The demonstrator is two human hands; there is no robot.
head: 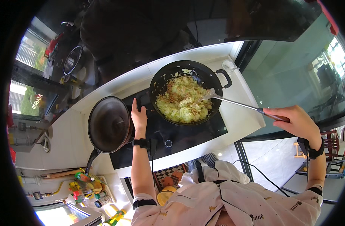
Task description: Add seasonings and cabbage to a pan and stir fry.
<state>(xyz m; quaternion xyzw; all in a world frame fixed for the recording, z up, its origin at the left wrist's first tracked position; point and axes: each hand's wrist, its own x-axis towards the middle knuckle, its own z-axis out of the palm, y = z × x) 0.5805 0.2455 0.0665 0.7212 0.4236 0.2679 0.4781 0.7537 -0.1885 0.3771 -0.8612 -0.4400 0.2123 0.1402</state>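
Observation:
In the head view a black wok (199, 67) sits on the black cooktop (158, 147). It holds chopped, pale green and yellow food (183, 97), probably shredded cabbage, with brownish bits mixed in. My right hand (294, 121) grips the brown handle of a metal spatula (237, 103), whose blade rests in the food at the wok's right side. My left hand (139, 117) is between the wok and a dark frying pan (109, 124), fingers pointing away from me. Whether it holds the wok's left-side handle is hard to see against the dark surface.
The wok's right loop handle (224, 79) juts over the white counter (243, 99). A small clear dish (229, 65) stands in the back corner. The frying pan's handle (92, 161) points towards several bottles (103, 201). A dark glossy panel (150, 31) overhangs the back.

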